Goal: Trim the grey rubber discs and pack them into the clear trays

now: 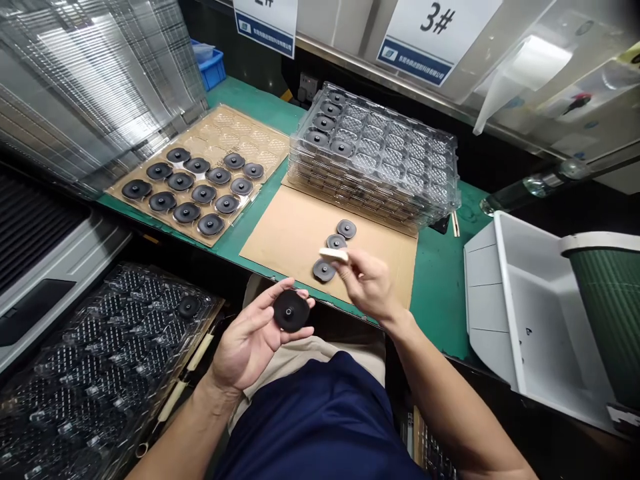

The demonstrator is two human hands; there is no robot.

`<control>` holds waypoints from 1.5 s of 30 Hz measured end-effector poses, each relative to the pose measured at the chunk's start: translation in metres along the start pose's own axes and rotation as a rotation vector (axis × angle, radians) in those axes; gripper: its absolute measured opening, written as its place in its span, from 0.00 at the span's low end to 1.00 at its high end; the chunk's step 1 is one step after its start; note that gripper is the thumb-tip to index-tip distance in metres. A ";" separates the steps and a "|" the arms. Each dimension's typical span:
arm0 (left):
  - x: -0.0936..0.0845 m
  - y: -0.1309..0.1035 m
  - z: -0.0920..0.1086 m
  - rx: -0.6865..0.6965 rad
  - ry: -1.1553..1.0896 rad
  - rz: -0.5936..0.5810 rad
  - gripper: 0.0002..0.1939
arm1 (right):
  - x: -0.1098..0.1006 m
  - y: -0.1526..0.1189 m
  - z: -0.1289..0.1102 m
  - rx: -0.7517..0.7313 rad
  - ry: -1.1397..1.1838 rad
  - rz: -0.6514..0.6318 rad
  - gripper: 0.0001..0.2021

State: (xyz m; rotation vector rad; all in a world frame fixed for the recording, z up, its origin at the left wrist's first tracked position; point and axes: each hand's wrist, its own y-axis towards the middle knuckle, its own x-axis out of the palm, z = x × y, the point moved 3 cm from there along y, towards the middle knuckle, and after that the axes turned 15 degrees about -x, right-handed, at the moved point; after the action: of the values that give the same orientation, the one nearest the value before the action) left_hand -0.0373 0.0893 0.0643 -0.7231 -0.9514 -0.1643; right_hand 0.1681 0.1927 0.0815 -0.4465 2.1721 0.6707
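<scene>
My left hand (pixel 250 337), palm up, holds a round black disc with a raised centre stub (pixel 291 311) by its edges between thumb and fingers. Pinched in my right hand (pixel 369 283) is a thin, flat cream-coloured pad (pixel 333 255); its exact kind does not show. This hand is raised over a sheet of brown cardboard (pixel 280 230), to the right of the left hand. On the cardboard lie a far black disc (pixel 347 229), a middle one (pixel 336 242) partly covered by the pad, and a near one (pixel 324 270).
Behind the cardboard rises a stack of clear trays (pixel 375 153), its top tray partly filled with discs. To the left, a tray on cardboard (pixel 193 183) carries several discs. A white bin (pixel 500 300) stands right; another clear tray (pixel 115 347) lies low left. Upright clear trays (pixel 95 80) lean at back left.
</scene>
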 end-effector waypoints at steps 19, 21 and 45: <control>0.012 0.023 -0.024 0.064 0.185 0.358 0.40 | 0.032 -0.083 0.140 0.478 -0.421 0.160 0.18; 0.011 0.025 -0.030 0.031 0.244 0.351 0.48 | 0.032 -0.084 0.141 0.477 -0.417 0.152 0.18; 0.046 0.015 -0.044 -0.069 -0.103 0.402 0.28 | 0.033 -0.084 0.145 0.468 -0.444 0.183 0.17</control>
State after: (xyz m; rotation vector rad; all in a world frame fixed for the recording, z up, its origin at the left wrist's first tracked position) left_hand 0.0266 0.0811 0.0773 -0.9784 -0.8816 0.1963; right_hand 0.2774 0.2093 -0.0486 0.1408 1.8697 0.2989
